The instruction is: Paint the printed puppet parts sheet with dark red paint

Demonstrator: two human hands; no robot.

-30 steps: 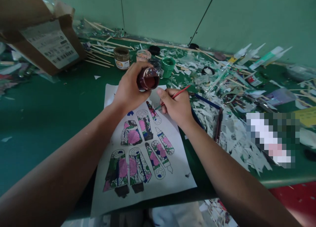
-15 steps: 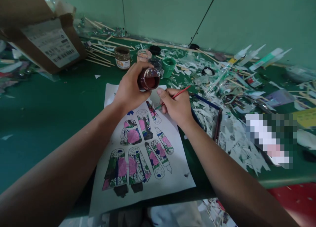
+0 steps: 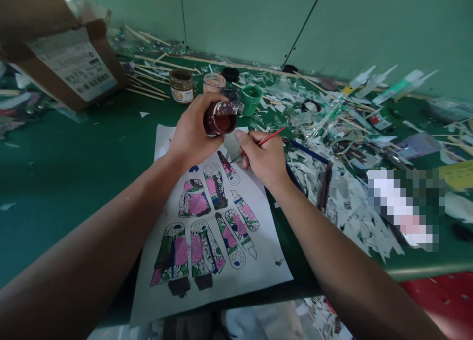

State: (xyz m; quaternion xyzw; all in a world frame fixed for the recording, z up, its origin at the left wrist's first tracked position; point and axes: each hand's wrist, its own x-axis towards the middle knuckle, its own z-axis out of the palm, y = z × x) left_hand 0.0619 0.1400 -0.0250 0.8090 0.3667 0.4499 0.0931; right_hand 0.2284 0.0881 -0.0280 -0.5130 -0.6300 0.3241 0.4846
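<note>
A small jar of dark red paint (image 3: 224, 119) is gripped in my left hand (image 3: 194, 128), tilted so its mouth faces me, above the top of a paper sheet (image 3: 221, 293). My right hand (image 3: 264, 155) pinches a thin paintbrush (image 3: 271, 135) with a red handle. Its tip meets the paper at a narrow printed shape (image 3: 228, 167) coloured dark red and pink near the upper right. Lower on the sheet are several outlined shapes, partly painted pink, green, blue and black. My left hand covers part of the sheet's upper edge.
Behind my hands stand a brown-rimmed jar (image 3: 181, 86), a peach paint jar (image 3: 214, 82) and a green paint jar (image 3: 251, 101). An open cardboard box (image 3: 70, 69) sits at left. White paper scraps (image 3: 351, 207), sticks and glue bottles (image 3: 399, 87) litter the right side.
The view has shifted very slightly. Both hands keep their hold on the jar and brush, and the brush tip stays at the same narrow shape.
</note>
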